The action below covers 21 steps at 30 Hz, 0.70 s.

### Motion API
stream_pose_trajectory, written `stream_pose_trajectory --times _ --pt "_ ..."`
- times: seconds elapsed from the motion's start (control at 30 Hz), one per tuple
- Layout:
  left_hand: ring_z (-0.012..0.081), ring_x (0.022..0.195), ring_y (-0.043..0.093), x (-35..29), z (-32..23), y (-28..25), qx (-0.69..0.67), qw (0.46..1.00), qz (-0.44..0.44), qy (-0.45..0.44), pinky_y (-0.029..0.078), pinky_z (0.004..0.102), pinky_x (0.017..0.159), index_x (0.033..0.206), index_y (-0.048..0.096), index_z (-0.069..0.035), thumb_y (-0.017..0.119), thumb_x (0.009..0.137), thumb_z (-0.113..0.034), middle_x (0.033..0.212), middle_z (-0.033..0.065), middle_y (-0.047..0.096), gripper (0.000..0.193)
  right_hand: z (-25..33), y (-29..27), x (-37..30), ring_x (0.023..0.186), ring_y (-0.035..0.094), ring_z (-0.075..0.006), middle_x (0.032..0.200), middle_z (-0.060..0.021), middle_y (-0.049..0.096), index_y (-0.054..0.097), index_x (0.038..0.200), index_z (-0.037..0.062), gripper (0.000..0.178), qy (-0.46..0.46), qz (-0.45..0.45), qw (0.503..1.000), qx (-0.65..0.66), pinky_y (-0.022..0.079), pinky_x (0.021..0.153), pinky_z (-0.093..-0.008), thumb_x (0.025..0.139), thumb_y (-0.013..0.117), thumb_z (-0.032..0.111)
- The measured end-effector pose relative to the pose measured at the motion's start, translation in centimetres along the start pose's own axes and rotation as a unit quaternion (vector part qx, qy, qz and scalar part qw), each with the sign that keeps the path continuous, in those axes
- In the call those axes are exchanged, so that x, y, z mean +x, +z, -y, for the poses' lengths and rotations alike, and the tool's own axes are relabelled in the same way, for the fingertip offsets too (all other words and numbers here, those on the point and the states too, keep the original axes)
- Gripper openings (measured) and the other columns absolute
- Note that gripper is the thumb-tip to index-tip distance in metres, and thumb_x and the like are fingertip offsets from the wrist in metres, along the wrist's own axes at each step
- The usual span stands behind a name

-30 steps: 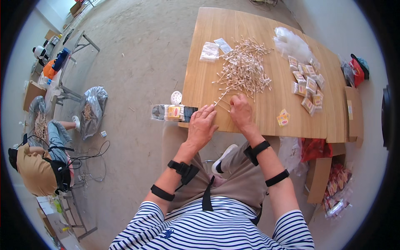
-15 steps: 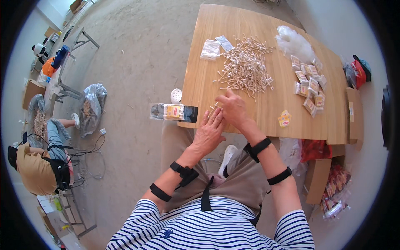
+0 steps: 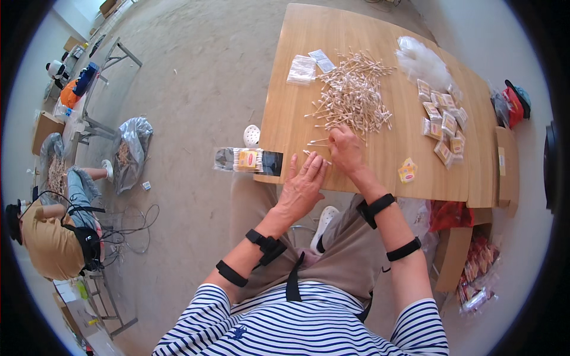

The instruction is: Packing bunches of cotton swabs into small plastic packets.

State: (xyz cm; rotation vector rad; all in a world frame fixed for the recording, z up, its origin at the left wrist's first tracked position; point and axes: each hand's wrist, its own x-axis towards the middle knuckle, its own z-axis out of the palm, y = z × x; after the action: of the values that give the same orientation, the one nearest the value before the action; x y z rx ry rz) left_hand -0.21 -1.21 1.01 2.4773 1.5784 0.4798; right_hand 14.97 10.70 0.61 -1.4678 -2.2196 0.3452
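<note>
Sorting cotton swabs at the near edge of the wooden table.

My left hand lies flat with its fingers spread beside a few loose swabs; my right hand curls at the near fringe of the big swab pile, and I cannot tell whether it pinches one. They look feather-light, thin, easily bent and prone to rolling, so I judge the stiff middle stick the best place to pinch.

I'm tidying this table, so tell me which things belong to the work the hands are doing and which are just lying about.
In hand:
left hand
right hand
pile of cotton swabs
loose swabs by the fingers
clear bags

Lying about:
small packets
yellow packet
white fluffy bag
box at table edge
</note>
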Motion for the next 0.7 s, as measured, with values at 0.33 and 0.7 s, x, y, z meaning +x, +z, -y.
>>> stream_pose_trajectory --times 0.33,0.7 --pt "0.0321 0.143 0.035 0.3 -0.1 0.7 -0.004 1.000 -0.014 -0.004 0.022 0.0582 0.117 0.144 0.043 -0.001 0.087 0.065 -0.030 0.141 0.0145 0.042 0.095 0.3 -0.4 -0.2 0.087 0.065 -0.0353 0.097 -0.0136 0.060 0.065 0.088 0.0078 0.012 0.037 0.026 0.999 -0.008 0.054 0.076 -0.0463 0.078 0.072 0.011" --pt "0.0322 0.143 0.034 -0.1 0.1 0.8 -0.019 1.000 -0.016 -0.004 0.022 0.0564 0.118 0.146 0.042 -0.002 0.087 0.064 -0.027 0.143 0.0149 0.040 0.097 1.3 -0.5 -1.2 0.085 0.066 -0.0384 0.094 -0.0158 0.061 0.067 0.087 0.0091 0.004 0.051 0.040 0.998 0.023 0.054 0.072 -0.0488 0.084 0.065 0.011"
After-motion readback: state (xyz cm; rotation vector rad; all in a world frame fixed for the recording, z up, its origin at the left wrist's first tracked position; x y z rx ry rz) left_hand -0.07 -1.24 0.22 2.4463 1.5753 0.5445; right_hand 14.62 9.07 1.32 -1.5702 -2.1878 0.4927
